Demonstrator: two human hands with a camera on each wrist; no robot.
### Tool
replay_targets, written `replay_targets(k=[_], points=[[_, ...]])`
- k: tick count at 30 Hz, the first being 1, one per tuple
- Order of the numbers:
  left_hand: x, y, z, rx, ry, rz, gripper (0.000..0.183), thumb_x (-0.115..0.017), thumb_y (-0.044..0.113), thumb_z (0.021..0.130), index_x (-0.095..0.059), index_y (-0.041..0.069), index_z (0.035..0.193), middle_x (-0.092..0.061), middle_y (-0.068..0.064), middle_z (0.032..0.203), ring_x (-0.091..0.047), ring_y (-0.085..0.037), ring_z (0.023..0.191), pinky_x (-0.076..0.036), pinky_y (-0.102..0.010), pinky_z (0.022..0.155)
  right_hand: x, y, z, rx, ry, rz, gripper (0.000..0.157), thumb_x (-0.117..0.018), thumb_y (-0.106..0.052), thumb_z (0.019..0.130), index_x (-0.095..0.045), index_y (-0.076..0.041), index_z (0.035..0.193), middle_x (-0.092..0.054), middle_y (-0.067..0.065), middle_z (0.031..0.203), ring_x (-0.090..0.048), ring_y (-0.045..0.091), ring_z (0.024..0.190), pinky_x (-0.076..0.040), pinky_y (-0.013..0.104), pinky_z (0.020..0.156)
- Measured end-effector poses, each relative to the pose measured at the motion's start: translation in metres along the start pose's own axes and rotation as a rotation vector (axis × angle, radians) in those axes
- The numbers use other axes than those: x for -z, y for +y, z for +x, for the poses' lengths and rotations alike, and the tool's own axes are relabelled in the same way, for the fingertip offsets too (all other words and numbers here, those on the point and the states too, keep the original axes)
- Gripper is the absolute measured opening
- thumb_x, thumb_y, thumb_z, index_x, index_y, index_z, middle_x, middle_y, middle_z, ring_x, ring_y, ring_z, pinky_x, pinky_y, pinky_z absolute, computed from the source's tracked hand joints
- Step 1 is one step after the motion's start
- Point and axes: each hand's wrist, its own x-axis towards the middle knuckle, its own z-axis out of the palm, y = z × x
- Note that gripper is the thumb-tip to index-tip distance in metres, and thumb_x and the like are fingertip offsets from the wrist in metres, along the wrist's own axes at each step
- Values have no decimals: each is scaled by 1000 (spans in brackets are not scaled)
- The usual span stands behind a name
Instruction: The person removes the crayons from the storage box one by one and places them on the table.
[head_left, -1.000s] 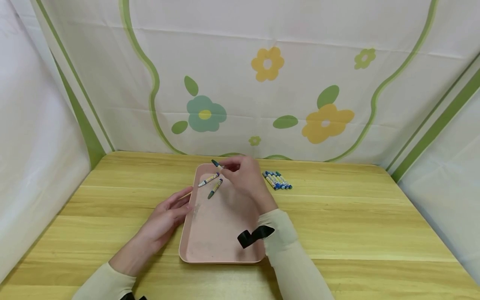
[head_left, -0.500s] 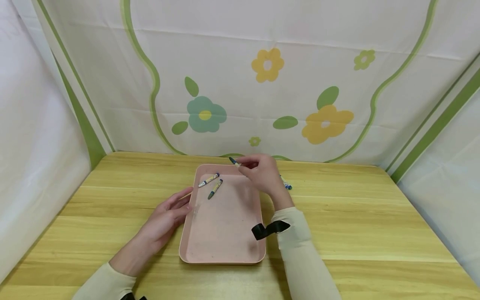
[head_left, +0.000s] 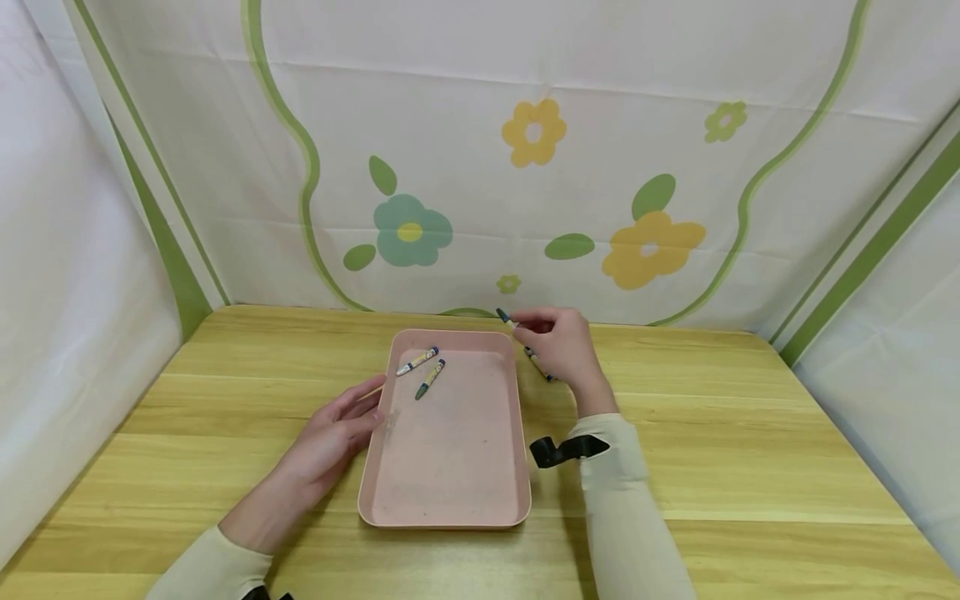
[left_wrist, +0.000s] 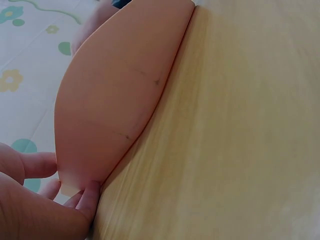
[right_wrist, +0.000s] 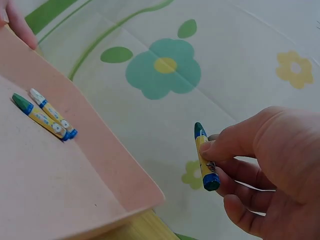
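Note:
My right hand pinches a dark green crayon between thumb and fingers, its blue-banded end facing the right wrist camera. It hangs beyond the far right corner of a pink tray. Inside that tray, near its far left corner, lie a white crayon and an olive-green crayon. At the tray's left side, my left hand touches the rim and outer wall with its fingers and thumb. Under the right hand, a blue-ended crayon shows on the table; others beside it are hidden.
The wooden table spreads around the tray. A white curtain with flowers and green lines hangs behind the table's far edge, and more white cloth hangs at both sides. A black band wraps the right sleeve.
The right hand has moved rightward from over the tray, still pinching the dark green crayon, and now covers most of the crayon row. Left hand, tray and the two crayons in it stay put.

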Motion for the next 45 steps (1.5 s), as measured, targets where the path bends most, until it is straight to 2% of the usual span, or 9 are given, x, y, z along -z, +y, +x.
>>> replay_targets(k=[9, 17, 27, 34, 42, 45], points=[[1, -1, 1, -15, -6, -9, 63, -54, 9, 109, -32, 13, 168, -29, -14, 175, -33, -29, 159, -50, -13, 100, 17, 16, 1, -29, 26, 31, 28, -72, -18, 99, -79, -11, 125, -78, 16, 116, -73, 28, 105, -58, 29, 82], [1, 0, 0, -18, -4, -9, 63, -54, 9, 109, -31, 13, 168, -30, -14, 175, -34, -29, 158, -50, -13, 100, 29, 27, -1, -66, 56, -3, 27, -72, -19, 100, -79, -12, 125, -77, 16, 117, -72, 27, 105, -57, 27, 80], [0, -1, 1, -11, -1, -2, 63, -55, 10, 109, -32, 14, 167, -30, -14, 175, -35, -29, 157, -50, -14, 100, 50, 41, -5, -124, 94, 12, 30, -73, -18, 101, -77, -8, 129, -75, 19, 123, -68, 10, 93, -55, 20, 75], [1, -1, 1, -13, 2, -4, 63, -54, 9, 109, -32, 14, 168, -30, -13, 175, -35, -29, 158, -50, -13, 100, 55, 48, -5, -125, 113, -1, 30, -74, -17, 99, -77, -6, 128, -76, 21, 123, -67, 2, 88, -55, 19, 74], [1, -2, 0, -14, -1, -4, 63, -54, 9, 109, -32, 14, 168, -29, -14, 175, -33, -29, 159, -50, -13, 99, 56, 57, -6, -151, 133, -35, 28, -75, -15, 98, -79, -5, 124, -77, 19, 121, -66, 3, 90, -54, 16, 76], [1, -1, 0, -14, -3, -4, 63, -54, 9, 109, -32, 13, 167, -29, -14, 175, -33, -29, 159, -50, -13, 99, 54, 63, -6, -169, 133, -51, 27, -75, -14, 98, -80, -4, 122, -79, 19, 118, -71, 10, 92, -54, 18, 78]])
